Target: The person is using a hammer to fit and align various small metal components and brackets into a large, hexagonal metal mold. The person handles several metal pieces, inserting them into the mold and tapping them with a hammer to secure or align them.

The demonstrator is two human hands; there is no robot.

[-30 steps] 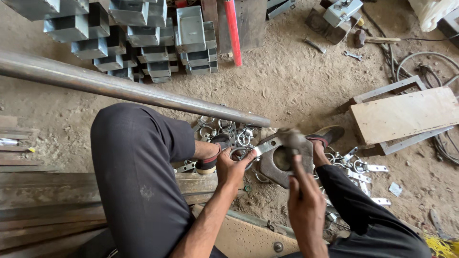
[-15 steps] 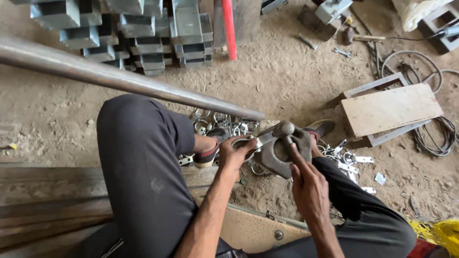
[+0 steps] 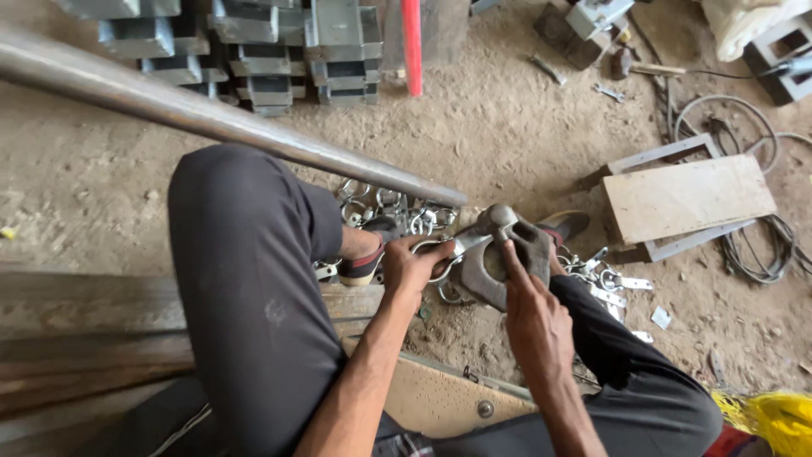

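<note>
My left hand pinches a metal clamp ring, pressing it onto the heavy iron block on the dirt floor between my feet. My right hand rests extended fingers on the block. Loose clamp rings lie just behind.

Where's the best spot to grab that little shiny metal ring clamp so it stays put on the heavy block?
Probably by its round loop, from the left. The left hand pinches the ring clamp there, leaving its flat tab lying free on the heavy metal block, where the right hand works.
</note>
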